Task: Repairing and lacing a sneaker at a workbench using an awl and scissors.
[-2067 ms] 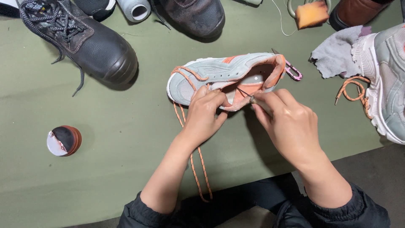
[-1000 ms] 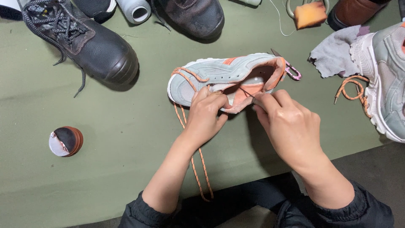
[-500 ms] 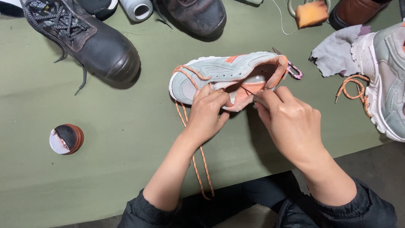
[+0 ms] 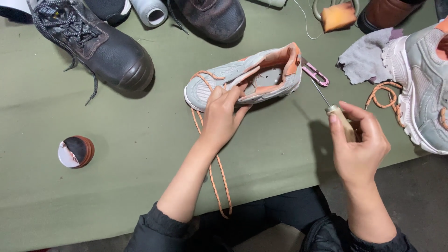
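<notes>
your left hand presses down on the grey and orange sneaker, fingers spread over its side near the opening, thumb by the laces. your right hand is closed around the pale wooden handle of an awl, whose thin metal shaft points up toward the sneaker's heel without touching it.

the sneaker lies on its side near the middle of the green counter, toe to the left, orange lining showing inside the collar. its orange lace hangs loose from the eyelets and trails down along your left forearm toward the counter edge. a small pink snipper lies just beside the heel.

a round tin sits well apart at the left, open, with dark polish inside and a pale patch at one side. a black work boot lies at the upper left, a second dark shoe above the sneaker, a grey cloth and the matching sneaker at the right.
</notes>
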